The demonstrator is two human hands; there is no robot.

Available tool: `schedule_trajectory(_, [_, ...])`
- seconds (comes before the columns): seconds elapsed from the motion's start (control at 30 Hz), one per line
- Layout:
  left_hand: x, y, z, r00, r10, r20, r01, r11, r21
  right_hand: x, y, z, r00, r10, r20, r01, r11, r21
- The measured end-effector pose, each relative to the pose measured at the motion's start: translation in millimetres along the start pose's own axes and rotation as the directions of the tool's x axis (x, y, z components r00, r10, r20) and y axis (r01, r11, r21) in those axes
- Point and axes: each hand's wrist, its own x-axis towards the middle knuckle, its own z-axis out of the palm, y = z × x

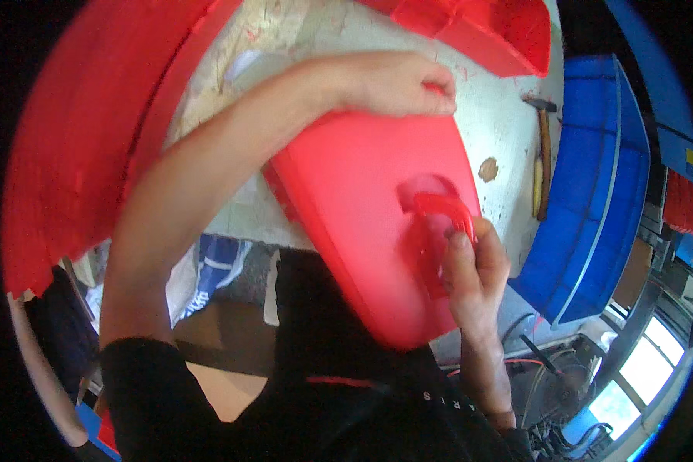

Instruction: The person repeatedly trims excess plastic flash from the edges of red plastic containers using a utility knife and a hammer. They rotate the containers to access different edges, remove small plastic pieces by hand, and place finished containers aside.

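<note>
Red shell | on table, sticking over edge | left hand curled at far end, can't tell if gripping | right hand holding red loop by hollow | maybe part done; can't tell if loop's fixed

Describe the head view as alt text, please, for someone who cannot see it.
The right hand holds a curved red piece over a large red panel; the left hand rests at its far edge. A hammer lies on the pale table.

The left hand covers the far edge of the red molded part. The right hand has its fingertips hidden. The top edge cuts off a red bin.
</note>
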Motion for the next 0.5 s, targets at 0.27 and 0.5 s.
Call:
schedule_trajectory(0.27, [-14.2, -2.9, 18.8, 0.994, 0.081, -0.067, -0.084, 0.996, -0.034, 3.7, -5.3, -5.5, 0.997, -0.069, -0.044, 0.051, 0.946, -0.321])
schedule_trajectory(0.5, [-19.8, -10.4, 18.2, 0.990, 0.100, -0.101, -0.112, 0.986, -0.121, 28.4, -27.6, -9.5, 0.951, 0.036, 0.306, 0.094, 0.912, -0.399])
